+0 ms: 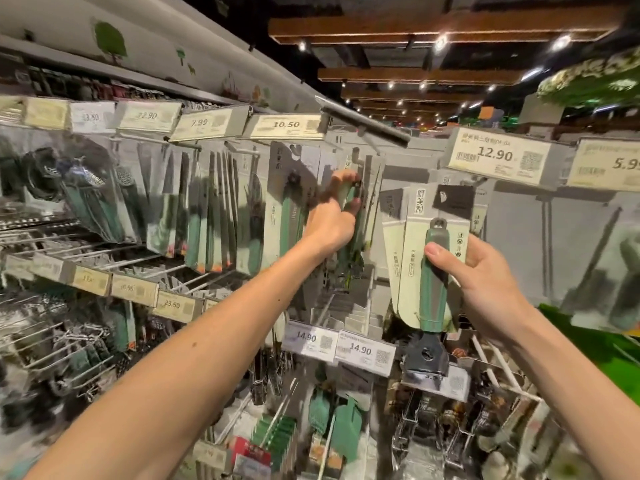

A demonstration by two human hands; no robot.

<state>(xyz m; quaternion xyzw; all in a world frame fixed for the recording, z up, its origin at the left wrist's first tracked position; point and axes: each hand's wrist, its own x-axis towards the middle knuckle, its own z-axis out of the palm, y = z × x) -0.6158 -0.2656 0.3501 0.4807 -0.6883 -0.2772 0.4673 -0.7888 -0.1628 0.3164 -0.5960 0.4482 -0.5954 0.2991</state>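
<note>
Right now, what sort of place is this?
Most likely a shop's kitchenware aisle: price tags such as 12.90 on the rails, carded utensils hanging on pegs; left hand grips a hanging pack, right hand holds a green-handled tool.

shelf wall of kitchen tools and price tags

a row of price tags runs along the top rail: 22.90 (148, 116), 7.99 (204, 123), 10.50 (286, 125) and, further right, 12.90 (498, 156). below them, carded knives (207, 209) with green handles hang close together on pegs. lower down sit a 23.90 tag (173, 305) and two 14.90 tags (308, 338) side by side. wire racks (52, 341) fill the left side, blurred. near the bottom, green flat utensils (348, 427) hang beside each other. a white panel above the shelves bears a painted green tree (110, 38). overhead, wooden beams (433, 27) cross a dark ceiling dotted with small spotlights (561, 41).
</note>
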